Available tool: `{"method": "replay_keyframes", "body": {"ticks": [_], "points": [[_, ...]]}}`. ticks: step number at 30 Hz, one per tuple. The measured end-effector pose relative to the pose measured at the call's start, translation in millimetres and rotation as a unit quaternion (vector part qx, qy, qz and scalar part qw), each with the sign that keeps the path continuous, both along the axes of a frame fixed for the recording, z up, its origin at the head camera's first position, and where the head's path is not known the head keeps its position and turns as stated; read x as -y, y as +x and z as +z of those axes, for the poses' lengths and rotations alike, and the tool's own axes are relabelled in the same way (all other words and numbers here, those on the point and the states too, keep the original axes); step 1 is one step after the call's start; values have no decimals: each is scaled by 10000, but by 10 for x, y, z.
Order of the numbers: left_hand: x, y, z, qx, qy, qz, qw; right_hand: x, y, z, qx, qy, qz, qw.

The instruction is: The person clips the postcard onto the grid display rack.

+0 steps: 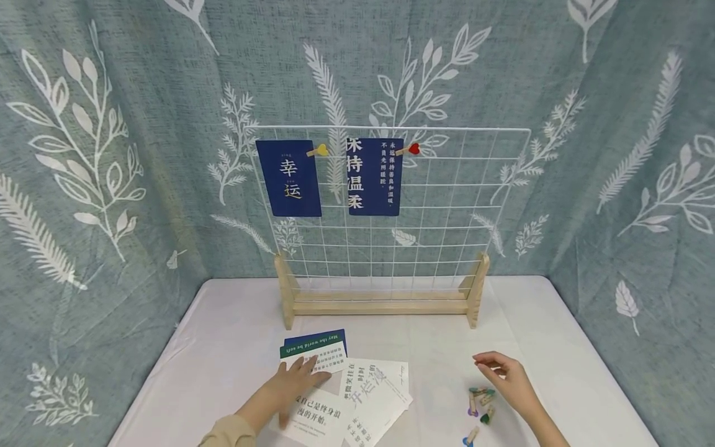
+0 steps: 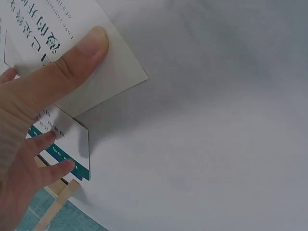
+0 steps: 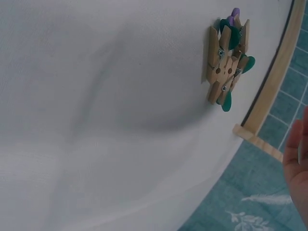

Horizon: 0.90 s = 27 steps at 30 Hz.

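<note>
The person's left hand (image 1: 295, 383) spreads over the cards on the counter (image 1: 223, 329), its fingers parted and fairly straight. The thumb lies across the white card (image 1: 313, 415), its tip close to an edge; the other fingers reach over the green-banded card (image 1: 313, 343), which overlaps a blue card (image 1: 342, 336) beyond them. Whether they press down cannot be told. More white cards (image 1: 385, 375) fan out to the right of that hand.

The right hand (image 1: 509, 380) is bent, its fingers loosely curved with nothing visible in them. The loose clips (image 1: 480, 400) lie in a cluster just beside it, nearer the person than the fingertips and apart from them.

Behind, the rack (image 1: 380, 307) carries two hanging blue cards (image 1: 290, 180), one under a yellow-heart clip (image 1: 321, 149), the other under a red-heart clip (image 1: 412, 149).
</note>
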<state>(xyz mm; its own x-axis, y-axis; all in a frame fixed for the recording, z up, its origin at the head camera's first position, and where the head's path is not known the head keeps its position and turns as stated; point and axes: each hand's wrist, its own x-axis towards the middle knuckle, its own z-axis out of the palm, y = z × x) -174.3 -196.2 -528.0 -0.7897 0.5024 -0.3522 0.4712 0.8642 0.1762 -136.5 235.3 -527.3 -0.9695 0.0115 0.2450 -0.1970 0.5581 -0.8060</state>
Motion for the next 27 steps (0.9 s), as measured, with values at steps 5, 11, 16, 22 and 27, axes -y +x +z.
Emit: {"method": "replay_keyframes", "body": {"ticks": [5,11,16,22,27], "points": [[48,33,19,78,275,-117,9995,4,37,3,190,38,54,9998],[68,42,21,-328,349,-457,9978,50,11,-22,205,-9,133,9997],[-36,12,-26,-503,-385,-755,9951,74,67,-60,193,-5,164,9997],[-112,-33,-4,-620,-1019,-930,9885,78,48,-41,-184,40,341,9992],[-129,3,15,-937,-1400,-1172,9787,91,9,-17,-276,92,362,9989]]}}
